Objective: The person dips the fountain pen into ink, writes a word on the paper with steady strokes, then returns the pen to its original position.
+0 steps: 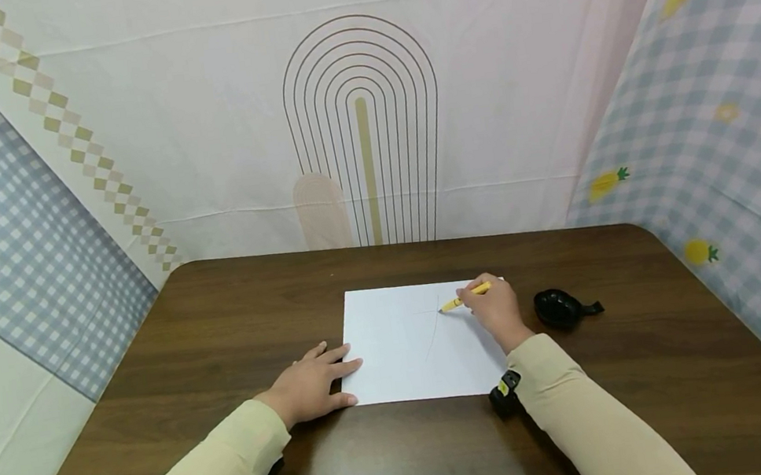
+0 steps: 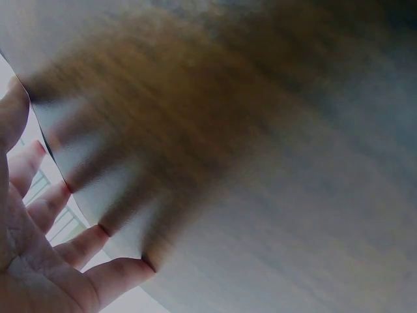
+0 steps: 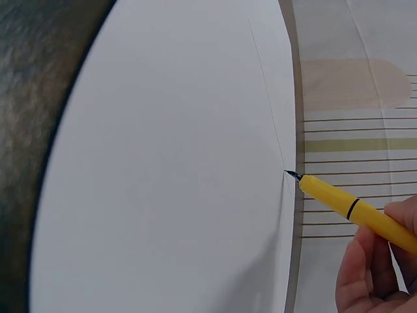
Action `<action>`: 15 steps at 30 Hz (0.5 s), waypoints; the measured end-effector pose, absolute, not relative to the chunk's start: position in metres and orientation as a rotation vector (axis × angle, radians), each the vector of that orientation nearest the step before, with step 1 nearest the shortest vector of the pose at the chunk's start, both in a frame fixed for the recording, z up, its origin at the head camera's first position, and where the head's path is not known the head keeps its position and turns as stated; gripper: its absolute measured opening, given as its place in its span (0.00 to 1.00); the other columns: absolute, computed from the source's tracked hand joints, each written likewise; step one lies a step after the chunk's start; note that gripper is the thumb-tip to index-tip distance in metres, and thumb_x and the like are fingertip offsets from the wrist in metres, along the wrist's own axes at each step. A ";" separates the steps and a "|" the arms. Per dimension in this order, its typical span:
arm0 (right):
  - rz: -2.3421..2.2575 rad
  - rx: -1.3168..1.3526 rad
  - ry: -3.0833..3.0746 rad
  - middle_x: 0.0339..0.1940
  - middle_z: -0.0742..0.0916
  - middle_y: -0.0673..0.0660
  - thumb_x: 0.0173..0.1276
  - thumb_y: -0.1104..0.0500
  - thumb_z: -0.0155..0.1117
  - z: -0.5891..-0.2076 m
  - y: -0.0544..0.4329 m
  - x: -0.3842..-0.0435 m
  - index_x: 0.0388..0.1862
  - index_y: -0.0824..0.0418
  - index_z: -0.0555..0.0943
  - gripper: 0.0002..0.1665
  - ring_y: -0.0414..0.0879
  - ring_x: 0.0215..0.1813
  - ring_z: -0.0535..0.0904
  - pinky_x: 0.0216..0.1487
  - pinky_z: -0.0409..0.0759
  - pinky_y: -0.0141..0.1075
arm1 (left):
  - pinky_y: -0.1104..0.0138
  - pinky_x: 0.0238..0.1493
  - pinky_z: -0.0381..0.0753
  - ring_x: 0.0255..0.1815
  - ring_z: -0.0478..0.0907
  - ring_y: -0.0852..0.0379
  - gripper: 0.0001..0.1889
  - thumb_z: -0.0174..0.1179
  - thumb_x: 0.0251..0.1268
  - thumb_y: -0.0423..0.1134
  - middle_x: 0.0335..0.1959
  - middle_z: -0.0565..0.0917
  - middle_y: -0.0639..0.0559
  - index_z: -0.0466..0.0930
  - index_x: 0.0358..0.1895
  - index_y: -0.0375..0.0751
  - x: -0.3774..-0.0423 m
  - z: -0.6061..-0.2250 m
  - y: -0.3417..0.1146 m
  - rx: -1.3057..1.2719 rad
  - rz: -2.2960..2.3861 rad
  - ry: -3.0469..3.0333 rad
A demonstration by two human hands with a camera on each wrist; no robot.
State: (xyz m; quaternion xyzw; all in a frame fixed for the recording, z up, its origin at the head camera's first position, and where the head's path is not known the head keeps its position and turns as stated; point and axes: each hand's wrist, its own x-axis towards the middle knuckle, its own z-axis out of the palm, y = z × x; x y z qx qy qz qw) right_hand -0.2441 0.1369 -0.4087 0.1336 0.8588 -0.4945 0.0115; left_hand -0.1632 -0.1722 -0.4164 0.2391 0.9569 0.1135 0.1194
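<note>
Our right grip [image 1: 496, 310] pinches a yellow pen [image 3: 331, 195], its tip at the white paper [image 1: 395, 354] on the surface [image 1: 254, 308]. Our left grip [image 1: 309, 387], fingers spread, touches the paper's left edge.

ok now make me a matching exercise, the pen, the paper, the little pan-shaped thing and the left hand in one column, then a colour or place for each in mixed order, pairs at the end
Column one
1. pen
2. paper
3. pan-shaped object
4. left hand

Column two
A. black, on the table to the right of the sheet
B. fingers spread, at the sheet's left edge
C. yellow, held in the right hand
D. white, lying flat under the drawing tip

Right pairs: 1-C, 2-D, 3-A, 4-B
</note>
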 end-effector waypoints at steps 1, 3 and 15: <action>-1.536 0.415 2.682 0.44 0.78 0.62 0.69 0.54 0.64 -0.409 0.137 -0.244 0.41 0.64 0.78 0.13 0.49 0.38 0.74 0.33 0.73 0.32 | 0.32 0.56 0.65 0.73 0.56 0.34 0.31 0.63 0.63 0.54 0.73 0.64 0.47 0.71 0.69 0.53 -0.163 -0.416 -0.172 0.700 0.333 2.796; -1.525 0.409 2.692 0.43 0.78 0.62 0.69 0.55 0.64 -0.408 0.137 -0.244 0.41 0.64 0.78 0.12 0.49 0.37 0.74 0.32 0.73 0.32 | 0.32 0.56 0.65 0.73 0.56 0.34 0.31 0.63 0.63 0.54 0.73 0.64 0.47 0.71 0.69 0.53 -0.163 -0.415 -0.172 0.699 0.335 2.795; -1.469 0.391 2.719 0.40 0.80 0.62 0.68 0.55 0.63 -0.404 0.142 -0.237 0.38 0.64 0.77 0.12 0.49 0.36 0.74 0.31 0.73 0.31 | 0.32 0.57 0.64 0.73 0.55 0.35 0.31 0.63 0.63 0.54 0.73 0.64 0.47 0.71 0.69 0.54 -0.163 -0.417 -0.172 0.687 0.327 2.792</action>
